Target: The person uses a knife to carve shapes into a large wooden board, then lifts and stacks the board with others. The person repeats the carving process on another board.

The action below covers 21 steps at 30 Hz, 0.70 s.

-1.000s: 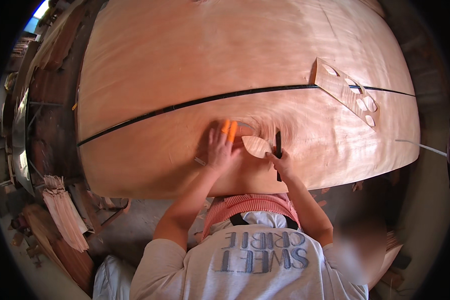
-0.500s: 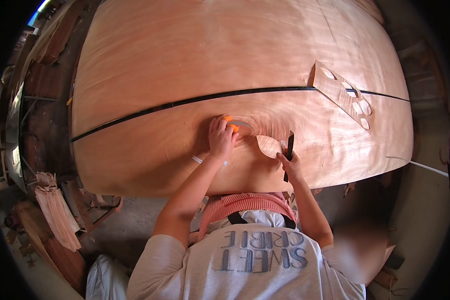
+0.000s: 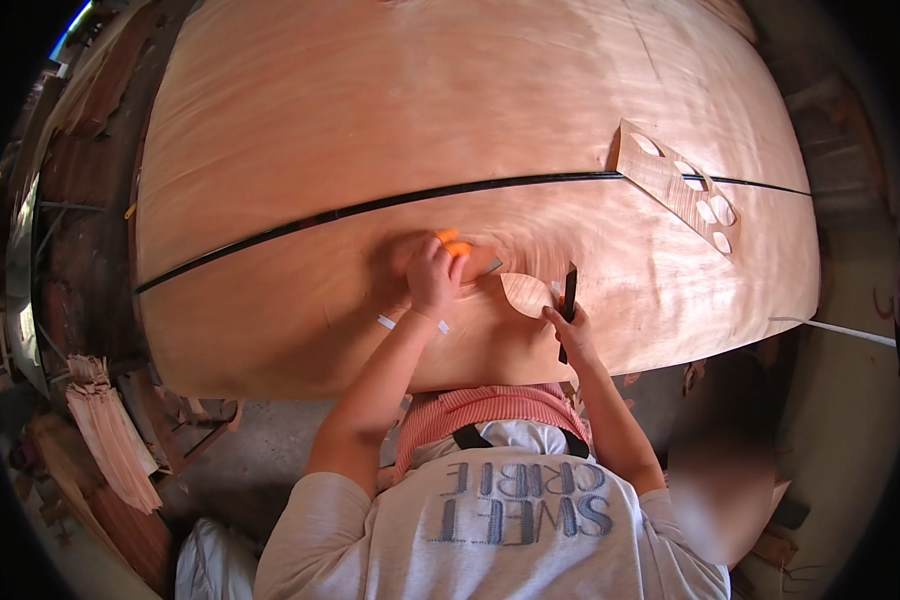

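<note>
In the middle of the large veneer sheet (image 3: pixel 350 120), my left hand (image 3: pixel 433 277) is closed around an orange-handled tool (image 3: pixel 455 243). Its short grey end points right; the fingers hide much of it, and I cannot tell its exact kind. My right hand (image 3: pixel 570 330) grips a flat, narrow black strip (image 3: pixel 569 288) standing nearly upright in view. At that hand's thumb is a leaf-shaped piece of veneer (image 3: pixel 526 296), pinched at its right edge. A small white bit of tape (image 3: pixel 556 290) shows between the piece and the strip.
A veneer offcut with several leaf-shaped holes (image 3: pixel 682 185) lies across the black line (image 3: pixel 390 200) at right. White tape bits (image 3: pixel 387 322) are near my left wrist. Veneer strips (image 3: pixel 110 430) hang lower left. A pale cord (image 3: pixel 850 333) runs off the right edge.
My left hand has shifted slightly down and left, and the orange-handled tool has turned so its grey end points lower. The leaf-shaped piece and right hand moved a little left with the view.
</note>
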Motion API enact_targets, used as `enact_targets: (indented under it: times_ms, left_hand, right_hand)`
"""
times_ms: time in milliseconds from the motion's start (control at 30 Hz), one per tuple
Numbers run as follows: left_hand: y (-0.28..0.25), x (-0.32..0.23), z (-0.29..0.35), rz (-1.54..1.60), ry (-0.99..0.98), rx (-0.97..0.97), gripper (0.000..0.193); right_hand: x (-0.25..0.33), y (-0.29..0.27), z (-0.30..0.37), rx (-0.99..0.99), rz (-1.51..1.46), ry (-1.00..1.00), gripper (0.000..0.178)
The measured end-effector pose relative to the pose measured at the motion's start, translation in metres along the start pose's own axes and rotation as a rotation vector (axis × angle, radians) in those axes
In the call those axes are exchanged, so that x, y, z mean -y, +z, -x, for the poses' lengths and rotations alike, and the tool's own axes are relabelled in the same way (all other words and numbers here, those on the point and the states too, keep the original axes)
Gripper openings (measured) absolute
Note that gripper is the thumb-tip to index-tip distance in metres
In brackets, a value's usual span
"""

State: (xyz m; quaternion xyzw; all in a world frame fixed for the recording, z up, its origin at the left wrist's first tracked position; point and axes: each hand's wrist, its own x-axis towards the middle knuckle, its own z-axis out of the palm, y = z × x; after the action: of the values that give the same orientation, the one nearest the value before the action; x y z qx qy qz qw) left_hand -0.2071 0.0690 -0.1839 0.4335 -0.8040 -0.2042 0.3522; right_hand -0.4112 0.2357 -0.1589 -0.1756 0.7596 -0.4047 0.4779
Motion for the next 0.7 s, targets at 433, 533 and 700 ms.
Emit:
enact_targets:
  times_ms: [433, 533, 700]
  left_hand:
    - [-0.069, 0.041, 0.024, -0.420, 0.091, 0.130, 0.043]
    - [-0.049, 0.023, 0.053, -0.389, -0.086, 0.249, 0.053]
    - [-0.042, 0.029, 0.058, -0.404, -0.075, 0.223, 0.053]
  right_hand:
    - [0.044, 0.079, -0.071, 0.265, 0.481, -0.443, 0.032]
    - [0.055, 0.088, -0.073, 0.291, 0.556, -0.438, 0.035]
    - [0.058, 0.087, -0.071, 0.257, 0.596, -0.383, 0.035]
